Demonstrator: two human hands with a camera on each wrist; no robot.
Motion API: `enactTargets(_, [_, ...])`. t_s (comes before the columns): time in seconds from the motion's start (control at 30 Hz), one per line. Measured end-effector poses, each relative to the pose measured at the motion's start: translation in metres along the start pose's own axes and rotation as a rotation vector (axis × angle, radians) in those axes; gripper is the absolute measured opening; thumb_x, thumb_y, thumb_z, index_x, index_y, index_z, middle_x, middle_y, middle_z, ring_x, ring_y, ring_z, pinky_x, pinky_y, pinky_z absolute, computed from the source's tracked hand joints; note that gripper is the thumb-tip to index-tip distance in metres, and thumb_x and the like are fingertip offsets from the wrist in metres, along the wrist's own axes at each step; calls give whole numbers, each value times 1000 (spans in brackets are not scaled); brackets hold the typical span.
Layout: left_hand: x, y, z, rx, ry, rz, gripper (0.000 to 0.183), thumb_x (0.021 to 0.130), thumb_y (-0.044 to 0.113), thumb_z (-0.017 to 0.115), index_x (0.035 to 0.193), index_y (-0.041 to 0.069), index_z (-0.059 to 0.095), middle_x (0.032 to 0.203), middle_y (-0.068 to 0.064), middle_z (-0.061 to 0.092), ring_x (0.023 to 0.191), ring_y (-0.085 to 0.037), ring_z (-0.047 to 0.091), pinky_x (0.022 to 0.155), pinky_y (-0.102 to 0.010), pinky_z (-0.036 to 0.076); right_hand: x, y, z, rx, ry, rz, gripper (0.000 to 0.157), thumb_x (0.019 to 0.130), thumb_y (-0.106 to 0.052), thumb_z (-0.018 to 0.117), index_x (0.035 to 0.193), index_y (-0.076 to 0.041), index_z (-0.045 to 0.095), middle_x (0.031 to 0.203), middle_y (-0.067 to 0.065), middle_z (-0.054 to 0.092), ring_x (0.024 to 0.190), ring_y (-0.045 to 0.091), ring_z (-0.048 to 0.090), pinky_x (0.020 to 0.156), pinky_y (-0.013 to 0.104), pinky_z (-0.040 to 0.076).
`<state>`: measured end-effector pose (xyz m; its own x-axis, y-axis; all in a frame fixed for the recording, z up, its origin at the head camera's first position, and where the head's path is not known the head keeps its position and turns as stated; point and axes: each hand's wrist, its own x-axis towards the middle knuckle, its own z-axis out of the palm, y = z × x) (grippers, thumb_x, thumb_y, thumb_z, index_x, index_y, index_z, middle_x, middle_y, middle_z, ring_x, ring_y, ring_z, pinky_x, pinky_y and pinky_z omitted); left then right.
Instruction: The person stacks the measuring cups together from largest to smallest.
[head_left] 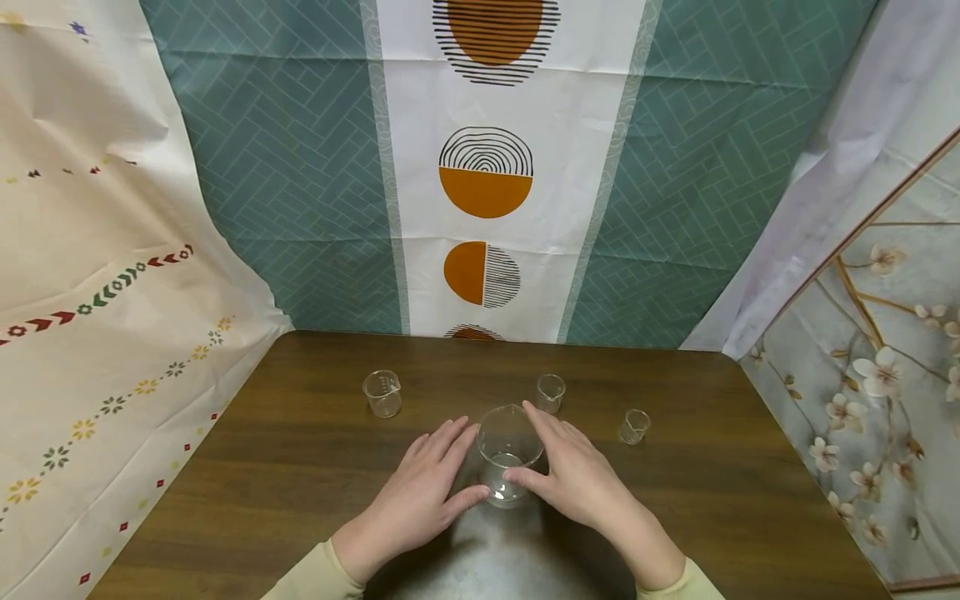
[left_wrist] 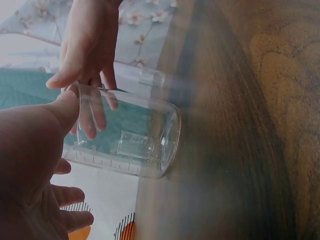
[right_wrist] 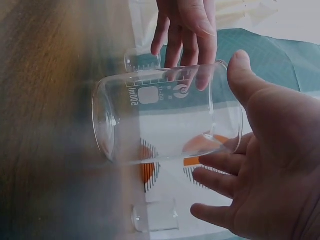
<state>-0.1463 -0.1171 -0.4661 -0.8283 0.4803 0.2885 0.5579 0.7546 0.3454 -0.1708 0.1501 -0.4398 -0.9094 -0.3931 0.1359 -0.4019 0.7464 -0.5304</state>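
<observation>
A large glass beaker (head_left: 510,442) stands upright on the wooden table, between both hands. In the right wrist view, a 500ml mark shows on this beaker (right_wrist: 165,117). My left hand (head_left: 420,496) lies along its left side with fingers extended and the thumb apart, fingertips close to the rim. On the other side, my right hand (head_left: 573,475) has its fingers stretched past the rim at the back and its thumb toward the front. Neither hand's fingers are curled round the glass.
Three smaller glass beakers stand farther back: one at the left (head_left: 384,396), a small beaker (head_left: 551,392) just behind the large one, and the smallest beaker (head_left: 635,427) at the right. Patterned cloths hang behind the table (head_left: 240,467) and along both sides.
</observation>
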Motion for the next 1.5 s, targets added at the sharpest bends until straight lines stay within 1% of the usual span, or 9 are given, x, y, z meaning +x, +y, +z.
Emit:
enactTargets(0.27, [1,1,0,-2,4,13,82,108,56,66,167,3,44,171,-22,41,159,-43,38,121,-69,35,4,0,3,63,-3,34,101,94,-60,84,171,-13,38,169,10,48,154,38,47,118,67,41])
enactTargets(0.5, [2,0,-1,2,-1,10,81,109,56,65,168,5,43,171,-22,42,159,-43,37,121,-69,35,7,1,7,117,6,40,98,94,-67,81,168,-17,41,163,3,55,149,30,53,114,61,47])
enactTargets(0.77, [1,-8,-8,4,-2,-3,79,106,49,73,168,8,44,170,-20,43,159,-43,37,121,-70,34,8,3,11,117,19,16,93,94,-66,81,164,-19,43,158,0,59,145,27,56,111,58,50])
enactTargets(0.87, [1,-13,-12,17,13,-15,79,105,47,76,168,8,45,169,-20,45,159,-44,38,122,-69,33,9,3,11,123,17,14,92,94,-65,81,164,-19,44,158,1,59,145,26,56,112,57,50])
enactTargets(0.97, [2,-19,-15,26,46,-30,79,104,44,79,166,7,47,168,-19,47,157,-44,40,123,-68,33,8,3,11,131,11,14,92,95,-66,81,165,-19,43,158,3,59,146,26,55,112,58,50])
enactTargets(1.07, [3,-26,-18,39,77,-40,79,103,42,81,166,7,48,166,-19,49,156,-43,42,123,-68,33,9,3,11,135,12,9,92,95,-66,80,164,-18,43,158,5,59,145,27,56,111,58,50])
enactTargets(1.13, [4,-30,-19,47,90,-44,79,103,42,81,165,7,48,165,-20,50,156,-44,42,122,-69,34,9,3,11,131,13,5,91,95,-66,80,164,-18,43,157,4,60,144,26,56,110,58,51])
enactTargets(1.3, [6,-35,-19,63,104,-45,78,102,43,81,164,7,50,165,-20,51,156,-45,42,122,-69,35,10,4,11,131,15,-6,91,96,-66,79,164,-18,43,155,2,61,144,26,57,109,57,51])
enactTargets(1.5, [8,-37,-19,75,113,-43,78,102,43,81,164,6,50,165,-20,51,156,-45,41,122,-68,34,10,5,11,140,9,-6,90,96,-66,78,164,-18,43,156,4,60,143,26,57,108,58,51])
